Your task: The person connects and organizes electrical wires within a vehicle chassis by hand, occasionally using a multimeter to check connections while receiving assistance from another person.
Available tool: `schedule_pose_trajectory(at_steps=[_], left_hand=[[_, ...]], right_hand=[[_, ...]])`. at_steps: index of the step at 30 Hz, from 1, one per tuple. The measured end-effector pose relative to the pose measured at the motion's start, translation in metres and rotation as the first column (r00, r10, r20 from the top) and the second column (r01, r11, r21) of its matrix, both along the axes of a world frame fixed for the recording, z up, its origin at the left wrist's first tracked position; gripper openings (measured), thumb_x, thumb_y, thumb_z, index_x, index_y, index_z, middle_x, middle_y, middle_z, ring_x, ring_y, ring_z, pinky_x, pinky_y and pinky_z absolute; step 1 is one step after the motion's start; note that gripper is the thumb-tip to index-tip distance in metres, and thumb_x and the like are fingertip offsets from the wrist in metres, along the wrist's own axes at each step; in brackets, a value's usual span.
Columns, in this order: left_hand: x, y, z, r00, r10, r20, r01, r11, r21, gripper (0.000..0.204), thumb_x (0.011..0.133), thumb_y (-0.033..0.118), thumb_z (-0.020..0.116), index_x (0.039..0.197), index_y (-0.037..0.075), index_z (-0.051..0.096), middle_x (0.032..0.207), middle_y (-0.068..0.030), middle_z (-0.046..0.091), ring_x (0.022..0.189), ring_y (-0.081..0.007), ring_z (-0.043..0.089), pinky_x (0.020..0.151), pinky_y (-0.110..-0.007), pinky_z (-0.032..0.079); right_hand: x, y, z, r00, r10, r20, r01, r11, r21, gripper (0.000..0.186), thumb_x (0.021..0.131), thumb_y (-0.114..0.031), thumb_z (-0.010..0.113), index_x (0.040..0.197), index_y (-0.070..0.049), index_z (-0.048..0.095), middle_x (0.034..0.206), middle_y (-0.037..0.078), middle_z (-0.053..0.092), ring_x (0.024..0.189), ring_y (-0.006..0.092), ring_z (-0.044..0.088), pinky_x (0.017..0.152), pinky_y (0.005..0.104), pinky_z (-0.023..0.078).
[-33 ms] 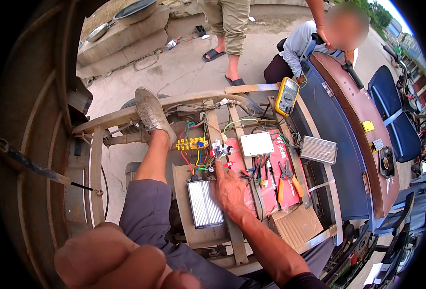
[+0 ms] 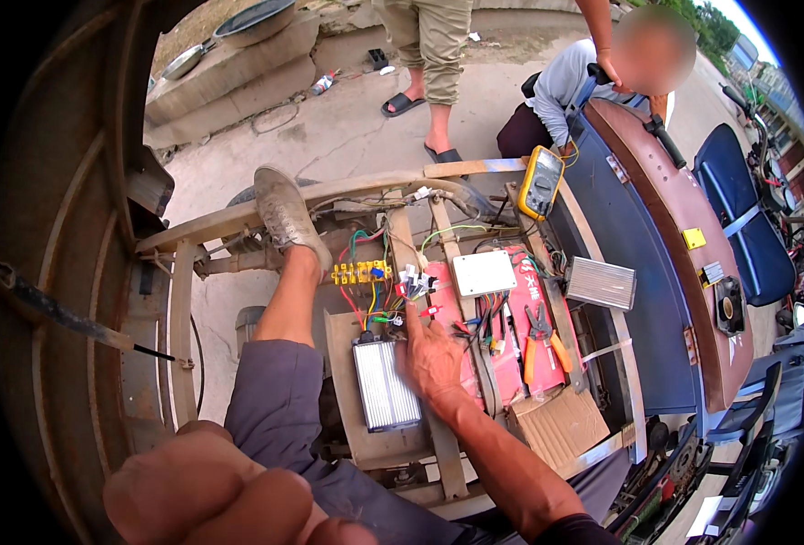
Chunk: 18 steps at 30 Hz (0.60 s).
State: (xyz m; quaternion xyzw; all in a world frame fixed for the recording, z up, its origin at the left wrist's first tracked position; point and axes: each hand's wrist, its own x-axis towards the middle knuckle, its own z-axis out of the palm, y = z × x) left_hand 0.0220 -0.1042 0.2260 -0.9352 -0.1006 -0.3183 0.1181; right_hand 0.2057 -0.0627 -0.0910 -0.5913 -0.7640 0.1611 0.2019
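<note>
Wire connectors (image 2: 411,282), small white plastic pieces, bunch at the frame's centre, unmoved since the previous picture, so work there shows no visible advance. Lower left, the left hand (image 2: 207,490) is curled; whether it grips anything, I cannot tell. Then come a ridged yellow terminal block (image 2: 355,272), a finned silver metal case (image 2: 387,383), the right hand (image 2: 433,356), index outstretched at the connectors, grip unclear, and a smooth white box (image 2: 484,273).

I monitor one head-mounted fisheye view. It faces down onto the metal frame (image 2: 447,463) from close above; the left hand (image 2: 207,490) is nearest the lens, trees (image 2: 713,34) far off.
</note>
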Motion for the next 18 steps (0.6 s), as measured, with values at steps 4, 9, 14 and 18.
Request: schedule_pose_trajectory(at_steps=[4, 9, 14, 18], left_hand=[[0.013, -0.011, 0.003, 0.989, 0.15, 0.013, -0.151, 0.988, 0.037, 0.048, 0.089, 0.003, 0.056, 0.134, 0.011, 0.042, 0.111, -0.0106, 0.053, 0.075, -0.0229, 0.056, 0.051, -0.032, 0.042], [0.009, -0.015, -0.041, 0.899, 0.211, 0.384, -0.271, 0.957, 0.108, 0.029, 0.095, 0.019, 0.055, 0.122, 0.012, 0.047, 0.093, -0.0094, 0.057, 0.067, -0.0203, 0.056, 0.055, -0.035, 0.039], [0.019, 0.09, -0.102, 0.858, 0.391, 0.333, -0.298, 0.907, -0.299, 0.022, 0.075, -0.003, 0.059, 0.096, 0.003, 0.064, 0.089, -0.01, 0.065, 0.064, -0.0288, 0.064, 0.054, -0.039, 0.05], [-0.001, 0.104, -0.183, 0.778, 0.621, -0.1, -0.454, 0.445, -0.772, 0.027, 0.092, 0.006, 0.053, 0.118, 0.0, 0.059, 0.102, -0.018, 0.063, 0.093, -0.0365, 0.065, 0.083, -0.043, 0.05]], right_hand=[[0.004, -0.001, -0.01, 1.0, 0.01, 0.009, -0.01, 1.0, 0.008, 0.064, 0.082, -0.017, 0.059, 0.143, -0.004, 0.046, 0.09, 0.009, 0.07, 0.088, 0.0285, 0.063, 0.067, 0.0472, 0.051], [-0.005, -0.001, 0.0, 0.999, 0.045, -0.001, -0.045, 0.999, -0.013, 0.063, 0.082, -0.018, 0.06, 0.142, -0.003, 0.047, 0.088, 0.009, 0.07, 0.088, 0.0281, 0.063, 0.067, 0.0463, 0.051], [0.01, -0.001, 0.008, 1.0, 0.007, 0.018, -0.008, 0.998, 0.062, 0.058, 0.079, -0.01, 0.062, 0.135, 0.002, 0.053, 0.086, 0.011, 0.069, 0.081, 0.0283, 0.063, 0.069, 0.0425, 0.054], [0.0, -0.001, -0.001, 0.999, 0.041, -0.013, -0.039, 0.994, 0.104, 0.059, 0.08, -0.013, 0.062, 0.137, 0.0, 0.052, 0.083, 0.013, 0.067, 0.08, 0.0297, 0.063, 0.066, 0.0453, 0.052]])
